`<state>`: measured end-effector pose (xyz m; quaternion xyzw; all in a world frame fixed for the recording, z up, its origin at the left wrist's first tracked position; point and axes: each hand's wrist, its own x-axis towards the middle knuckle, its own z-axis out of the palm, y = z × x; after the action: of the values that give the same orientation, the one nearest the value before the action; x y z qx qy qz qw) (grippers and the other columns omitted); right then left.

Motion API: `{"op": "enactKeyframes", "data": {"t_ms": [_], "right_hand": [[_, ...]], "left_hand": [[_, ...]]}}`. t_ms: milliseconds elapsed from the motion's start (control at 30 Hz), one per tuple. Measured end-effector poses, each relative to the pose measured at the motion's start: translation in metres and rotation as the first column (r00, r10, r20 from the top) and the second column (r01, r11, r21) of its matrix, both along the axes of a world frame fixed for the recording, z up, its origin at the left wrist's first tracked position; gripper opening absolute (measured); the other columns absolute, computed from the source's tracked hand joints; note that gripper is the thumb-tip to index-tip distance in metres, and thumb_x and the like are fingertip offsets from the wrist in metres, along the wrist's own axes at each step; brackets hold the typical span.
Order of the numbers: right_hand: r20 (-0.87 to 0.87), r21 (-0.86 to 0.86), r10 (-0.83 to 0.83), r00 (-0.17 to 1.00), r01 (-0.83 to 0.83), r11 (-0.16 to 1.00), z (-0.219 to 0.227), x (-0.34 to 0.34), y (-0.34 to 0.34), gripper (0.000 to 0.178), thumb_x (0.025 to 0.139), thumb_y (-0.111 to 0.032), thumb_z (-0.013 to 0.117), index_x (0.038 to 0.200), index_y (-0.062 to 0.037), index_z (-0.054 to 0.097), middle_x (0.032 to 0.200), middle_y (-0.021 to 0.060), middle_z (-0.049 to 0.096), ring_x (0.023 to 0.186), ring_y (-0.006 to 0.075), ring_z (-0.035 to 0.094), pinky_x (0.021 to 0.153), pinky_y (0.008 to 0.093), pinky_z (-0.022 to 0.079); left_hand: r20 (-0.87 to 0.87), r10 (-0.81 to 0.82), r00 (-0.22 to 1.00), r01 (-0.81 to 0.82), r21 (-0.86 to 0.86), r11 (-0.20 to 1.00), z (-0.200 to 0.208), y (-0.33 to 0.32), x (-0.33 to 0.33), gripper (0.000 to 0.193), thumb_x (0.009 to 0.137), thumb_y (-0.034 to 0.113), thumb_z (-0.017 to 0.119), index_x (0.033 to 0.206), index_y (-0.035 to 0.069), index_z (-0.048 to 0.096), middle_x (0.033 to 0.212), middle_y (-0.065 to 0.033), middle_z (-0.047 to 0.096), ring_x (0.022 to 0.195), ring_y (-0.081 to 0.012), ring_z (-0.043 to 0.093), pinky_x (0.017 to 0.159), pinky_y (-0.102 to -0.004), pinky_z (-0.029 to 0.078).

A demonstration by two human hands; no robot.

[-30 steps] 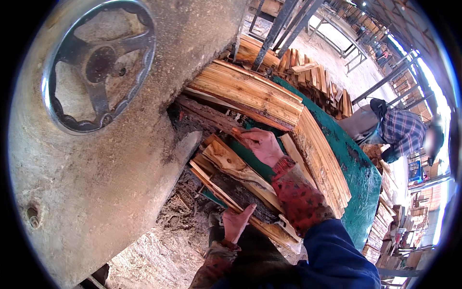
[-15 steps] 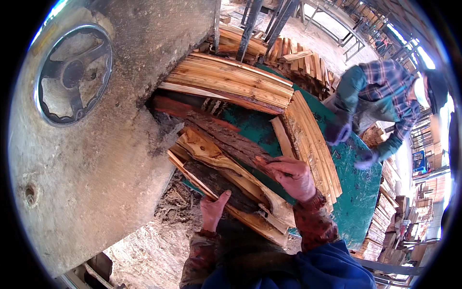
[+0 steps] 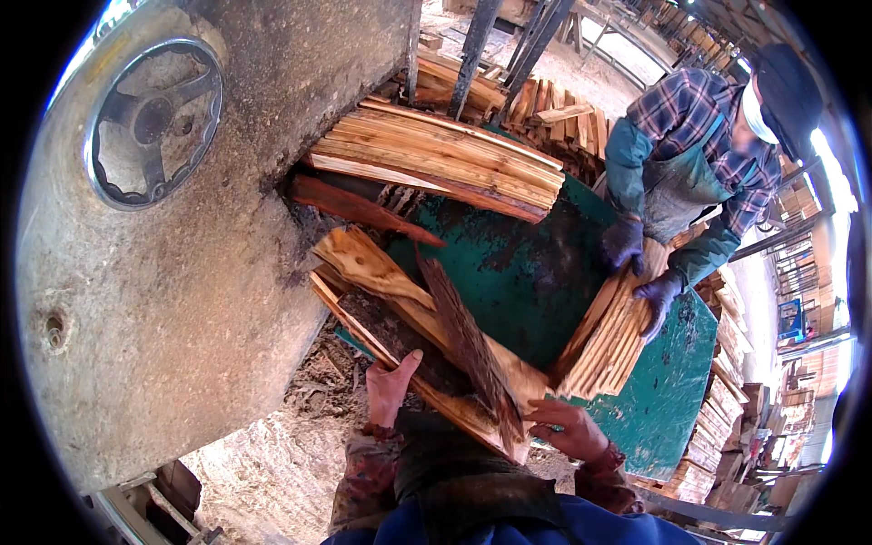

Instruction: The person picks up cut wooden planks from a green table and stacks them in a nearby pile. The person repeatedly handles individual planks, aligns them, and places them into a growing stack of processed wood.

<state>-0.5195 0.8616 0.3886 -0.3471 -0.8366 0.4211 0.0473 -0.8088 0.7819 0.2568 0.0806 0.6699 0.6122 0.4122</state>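
Observation:
Close to my body a loose stack of rough wood slabs (image 3: 427, 318) with bark on them lies at a slant over the near edge of the green table (image 3: 509, 272). My left hand (image 3: 392, 389) grips the stack's near left edge, thumb on top and fingers hidden beneath. Across the slabs rests a dark strip of bark (image 3: 468, 341). By its lower end is my right hand (image 3: 574, 431), fingers stretched toward the slabs' right ends and not wrapped round anything. Another reddish bark piece (image 3: 359, 211) lies beyond the stack, beside the machine.
Opposite, a co-worker in dark gloves (image 3: 661, 295) holds a bundle of boards (image 3: 613, 331) on the table. A second board bundle (image 3: 445, 159) lies at the far side. On the left stands a large machine panel (image 3: 218, 300) with a handwheel (image 3: 154, 123). More wood (image 3: 572, 113) is piled behind.
My right hand has let go of the bark strip and moved down and right; the strip now lies across the slabs. The co-worker has taken hold of the right board bundle and shifted it.

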Motion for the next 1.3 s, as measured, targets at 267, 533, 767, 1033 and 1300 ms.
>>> {"op": "enactKeyframes", "data": {"t_ms": [267, 533, 767, 1033, 1300], "right_hand": [[-0.056, 0.308, -0.042, 0.998, 0.057, 0.95, -0.048, -0.1, 0.038, 0.064, 0.076, -0.022, 0.077, 0.131, -0.0022, 0.051, 0.129, 0.0213, 0.05, 0.117, 0.0384, 0.05, 0.098, 0.0452, 0.043], [-0.025, 0.327, -0.086, 0.996, 0.089, 0.941, -0.088, -0.128, 0.05, 0.075, 0.07, -0.02, 0.078, 0.136, -0.004, 0.045, 0.132, 0.0203, 0.046, 0.122, 0.0378, 0.047, 0.103, 0.0424, 0.04], [-0.08, 0.186, -0.099, 0.992, 0.113, 0.976, -0.094, -0.14, 0.067, 0.081, 0.067, -0.024, 0.081, 0.136, -0.0019, 0.044, 0.129, 0.0192, 0.047, 0.119, 0.0373, 0.049, 0.1, 0.0417, 0.042], [0.058, 0.483, -0.103, 0.993, 0.063, 0.874, -0.082, -0.15, 0.05, 0.078, 0.069, -0.024, 0.077, 0.136, -0.0023, 0.042, 0.108, 0.0197, 0.052, 0.102, 0.0389, 0.054, 0.087, 0.0453, 0.047], [-0.019, 0.301, -0.154, 0.988, 0.153, 0.941, -0.085, -0.133, 0.042, 0.08, 0.066, -0.015, 0.074, 0.137, -0.0028, 0.039, 0.106, 0.0211, 0.049, 0.101, 0.0402, 0.053, 0.085, 0.0462, 0.047]], "left_hand": [[0.041, -0.001, 0.999, -0.002, 0.071, 0.997, -0.002, 0.002, 0.0, 0.031, 0.08, 0.021, 0.081, 0.096, -0.002, 0.07, 0.091, -0.0016, 0.068, 0.08, -0.01, 0.058, 0.073, -0.0282, 0.049], [-0.027, -0.046, 0.999, 0.047, 0.025, 0.999, 0.0, -0.001, -0.002, 0.036, 0.081, 0.022, 0.08, 0.104, -0.003, 0.068, 0.097, -0.0035, 0.068, 0.085, -0.0116, 0.059, 0.076, -0.0292, 0.05], [0.01, 0.0, 1.0, -0.001, 0.071, 0.997, 0.002, 0.0, -0.002, 0.031, 0.079, 0.019, 0.081, 0.096, -0.004, 0.07, 0.09, -0.0031, 0.07, 0.08, -0.01, 0.06, 0.074, -0.0281, 0.05], [0.019, 0.012, 1.0, -0.013, 0.06, 0.998, -0.024, 0.0, 0.004, 0.04, 0.081, 0.019, 0.079, 0.109, -0.005, 0.066, 0.102, -0.0058, 0.068, 0.088, -0.0128, 0.059, 0.081, -0.0276, 0.048], [-0.036, 0.014, 0.999, -0.014, -0.002, 1.0, -0.022, 0.006, 0.009, 0.044, 0.081, 0.027, 0.079, 0.099, -0.011, 0.065, 0.095, -0.0086, 0.067, 0.082, -0.0168, 0.058, 0.076, -0.0325, 0.049]]}}
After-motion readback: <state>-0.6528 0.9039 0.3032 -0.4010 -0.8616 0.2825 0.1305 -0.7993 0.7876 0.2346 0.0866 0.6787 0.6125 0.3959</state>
